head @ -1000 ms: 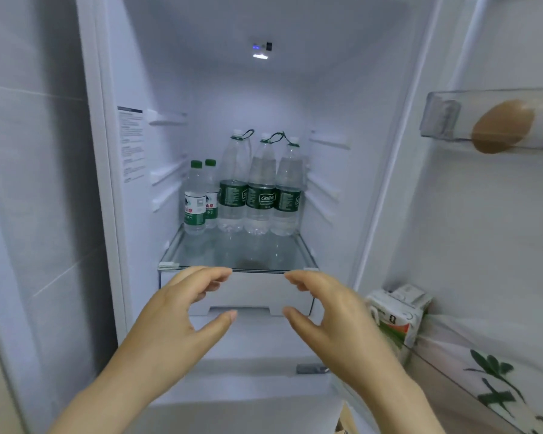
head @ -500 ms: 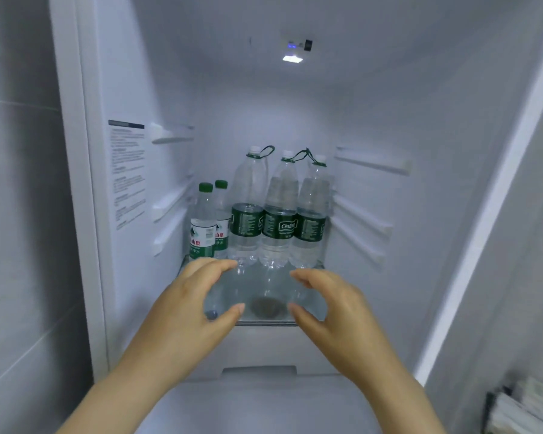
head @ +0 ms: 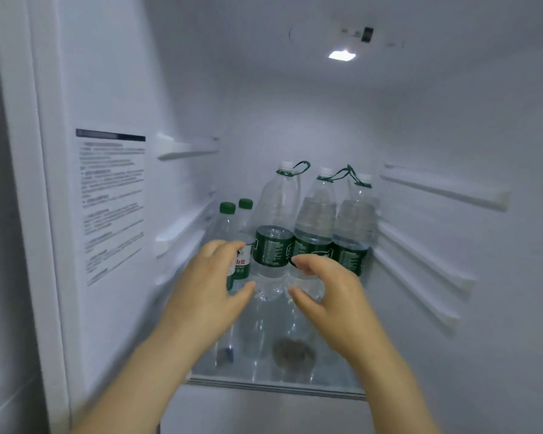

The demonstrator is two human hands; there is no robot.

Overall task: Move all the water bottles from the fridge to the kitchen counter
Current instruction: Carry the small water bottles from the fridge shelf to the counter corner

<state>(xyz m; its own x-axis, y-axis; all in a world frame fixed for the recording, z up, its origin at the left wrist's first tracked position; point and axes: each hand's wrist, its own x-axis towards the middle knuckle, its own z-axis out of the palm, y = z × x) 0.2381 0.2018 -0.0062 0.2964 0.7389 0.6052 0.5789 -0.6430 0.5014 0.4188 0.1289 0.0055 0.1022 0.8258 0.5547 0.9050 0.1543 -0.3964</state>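
Behind the left hand [head: 207,296], two small bottles [head: 227,214] sit partly hidden.

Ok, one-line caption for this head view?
Open fridge: left hand and right hand poised either side of the leftmost large water bottle on the glass shelf, two small green-capped bottles beside it.

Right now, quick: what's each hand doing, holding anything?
Left hand: open, holding nothing, in front of the small bottles.
Right hand: open, holding nothing, in front of the big bottle.
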